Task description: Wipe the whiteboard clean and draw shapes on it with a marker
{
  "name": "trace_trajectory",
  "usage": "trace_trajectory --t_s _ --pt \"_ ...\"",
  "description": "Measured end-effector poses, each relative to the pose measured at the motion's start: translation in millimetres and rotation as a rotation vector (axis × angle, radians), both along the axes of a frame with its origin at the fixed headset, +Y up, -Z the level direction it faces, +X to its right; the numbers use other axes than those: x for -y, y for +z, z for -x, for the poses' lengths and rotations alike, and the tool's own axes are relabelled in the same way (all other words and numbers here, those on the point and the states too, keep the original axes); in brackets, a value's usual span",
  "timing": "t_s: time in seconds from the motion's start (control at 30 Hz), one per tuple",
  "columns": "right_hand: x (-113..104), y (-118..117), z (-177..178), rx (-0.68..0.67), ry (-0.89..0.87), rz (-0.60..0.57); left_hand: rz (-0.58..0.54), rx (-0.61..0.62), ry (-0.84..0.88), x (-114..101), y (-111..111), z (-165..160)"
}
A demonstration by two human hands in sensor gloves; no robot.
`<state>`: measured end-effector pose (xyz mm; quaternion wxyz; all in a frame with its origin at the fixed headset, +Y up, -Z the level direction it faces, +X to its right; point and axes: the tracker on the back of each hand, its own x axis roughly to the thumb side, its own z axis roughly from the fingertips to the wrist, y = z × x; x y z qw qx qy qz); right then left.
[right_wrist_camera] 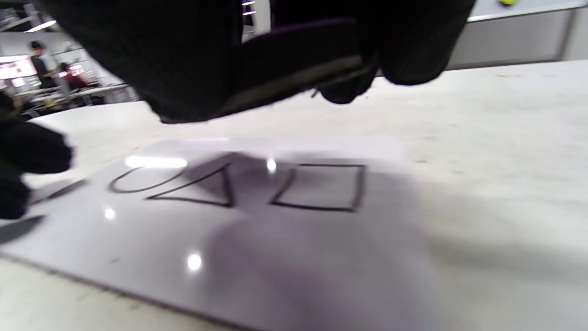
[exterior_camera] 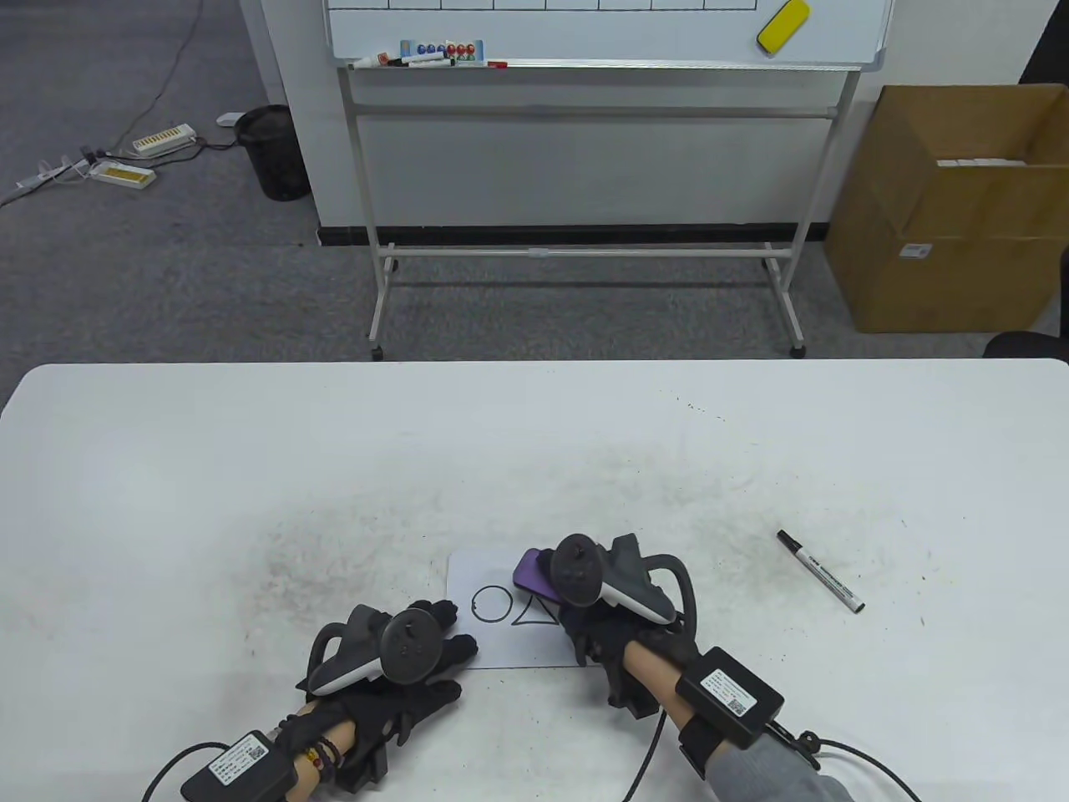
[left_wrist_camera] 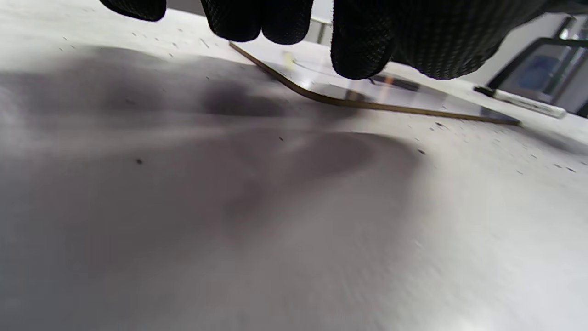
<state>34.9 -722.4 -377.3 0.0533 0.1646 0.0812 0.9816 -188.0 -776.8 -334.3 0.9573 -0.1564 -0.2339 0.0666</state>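
Observation:
A small whiteboard lies flat near the table's front edge. It bears a black circle, a triangle and a square. My right hand grips a purple eraser and holds it just above the board's right part, over the square. The eraser does not touch the surface in the right wrist view. My left hand lies with straight fingers at the board's left edge. A black-capped white marker lies on the table to the right, apart from both hands.
The white table has grey smudges around the board. Beyond its far edge stands a large wheeled whiteboard with a yellow eraser, an open cardboard box at the right and a black bin at the left.

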Motion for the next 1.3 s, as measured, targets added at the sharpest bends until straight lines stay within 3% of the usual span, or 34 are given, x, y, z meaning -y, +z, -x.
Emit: trace_trajectory --t_s 0.27,0.7,0.83,1.13,1.3 --pt "9.0 6.3 36.2 -0.128 0.074 -0.005 0.066 0.059 -0.055 6.7 3.2 -3.7" --pt "21.9 4.2 44.0 -0.18 0.15 -0.036 0.033 0.074 -0.185 5.8 8.7 -11.3" --pt "20.6 8.3 26.1 -0.171 0.205 -0.052 0.069 0.048 -0.17 5.1 7.9 -11.7" --pt "14.3 22.0 -72.4 -0.034 0.281 -0.012 0.072 0.05 -0.17 4.4 8.4 -11.8" --pt "11.1 23.8 -88.0 0.005 0.266 0.018 0.074 0.047 -0.16 4.1 7.5 -11.0"
